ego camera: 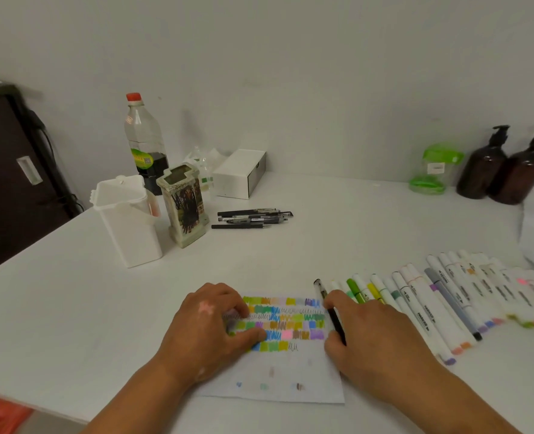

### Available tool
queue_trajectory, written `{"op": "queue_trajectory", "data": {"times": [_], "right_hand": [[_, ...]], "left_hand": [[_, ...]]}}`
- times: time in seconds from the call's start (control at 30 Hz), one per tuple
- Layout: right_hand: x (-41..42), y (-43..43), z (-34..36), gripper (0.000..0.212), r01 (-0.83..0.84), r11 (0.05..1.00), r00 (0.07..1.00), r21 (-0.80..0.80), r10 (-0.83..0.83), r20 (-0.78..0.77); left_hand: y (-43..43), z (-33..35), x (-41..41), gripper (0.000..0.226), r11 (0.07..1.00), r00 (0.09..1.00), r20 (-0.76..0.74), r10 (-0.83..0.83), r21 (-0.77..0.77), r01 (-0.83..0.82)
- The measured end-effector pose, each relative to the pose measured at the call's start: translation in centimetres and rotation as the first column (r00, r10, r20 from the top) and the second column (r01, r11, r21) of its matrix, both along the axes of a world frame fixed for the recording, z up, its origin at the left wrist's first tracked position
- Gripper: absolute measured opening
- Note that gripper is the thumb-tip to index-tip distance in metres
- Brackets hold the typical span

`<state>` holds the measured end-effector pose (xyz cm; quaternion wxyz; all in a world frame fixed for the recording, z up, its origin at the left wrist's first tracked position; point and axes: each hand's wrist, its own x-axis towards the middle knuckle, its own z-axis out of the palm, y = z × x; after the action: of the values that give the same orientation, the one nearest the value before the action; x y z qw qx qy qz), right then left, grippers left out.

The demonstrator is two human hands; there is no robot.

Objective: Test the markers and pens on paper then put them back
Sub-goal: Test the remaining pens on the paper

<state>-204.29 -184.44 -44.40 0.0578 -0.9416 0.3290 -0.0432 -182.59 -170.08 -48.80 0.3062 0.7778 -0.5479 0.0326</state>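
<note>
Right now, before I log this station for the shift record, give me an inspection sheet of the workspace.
Surface: white table, matte.
Job's things: paper with colour swatches across its upper half; markers lying in a row at right; loose pens lying together at the back; white holder and scribbled holder standing at left.
Clutter: red-capped bottle, white box, green container, two brown pump bottles along the wall.
Hands: left hand rests on the paper; right hand grips a black pen at the paper's right edge.
Cables: nothing seen on the table.
Surroundings: plain wall; dark cabinet at left.
</note>
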Motion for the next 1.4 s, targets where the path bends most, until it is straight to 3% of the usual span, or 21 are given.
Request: {"op": "queue_trajectory", "data": {"times": [0.2, 0.33, 0.47, 0.63, 0.8, 1.1, 1.3, 1.4], "right_hand": [[-0.7, 0.1, -0.3, 0.024, 0.065, 0.992, 0.995, -0.107, -0.073, -0.073], [0.8, -1.2, 0.7, 0.019, 0.089, 0.992, 0.993, -0.094, -0.082, 0.082], [5.5, -4.6, 1.5, 0.025, 0.02, 0.999, 0.981, -0.025, -0.015, 0.192], [14.1, -7.7, 1.3, 0.042, -0.178, 0.984, 0.982, -0.002, 0.178, 0.07], [21.3, -7.8, 0.7, 0.033, -0.296, 0.951, 0.954, -0.085, 0.298, 0.011], [24.1, -9.4, -0.8, 0.023, -0.244, 0.95, 0.97, -0.195, 0.237, -0.06], [23.2, -9.6, 0.1, 0.016, -0.217, 0.969, 0.971, -0.115, 0.202, -0.128], [21.2, -9.0, 1.9, 0.009, -0.153, 0.987, 0.988, 0.05, 0.152, 0.018]], "left_hand": [[0.4, 0.4, 1.5, 0.052, 0.996, 0.996, 0.086, -0.016, 0.087, 0.008], [1.1, 0.9, 3.1, 0.057, 0.989, 0.995, 0.086, -0.054, 0.14, 0.041], [1.3, 0.7, 3.4, 0.058, 0.997, 0.998, 0.063, -0.024, 0.071, 0.02], [1.0, 0.4, 4.0, 0.055, 0.997, 1.0, 0.025, -0.018, 0.07, 0.016], [0.8, -0.2, 4.4, 0.061, 0.997, 1.0, 0.012, -0.02, 0.077, 0.02], [0.5, -0.8, 4.8, 0.069, 0.997, 1.0, 0.005, -0.029, 0.071, 0.029], [0.5, -0.7, 4.9, 0.067, 0.994, 0.999, 0.011, -0.046, 0.095, 0.045], [0.5, -0.8, 4.9, 0.065, 0.993, 0.999, 0.018, -0.051, 0.104, 0.049]]}}
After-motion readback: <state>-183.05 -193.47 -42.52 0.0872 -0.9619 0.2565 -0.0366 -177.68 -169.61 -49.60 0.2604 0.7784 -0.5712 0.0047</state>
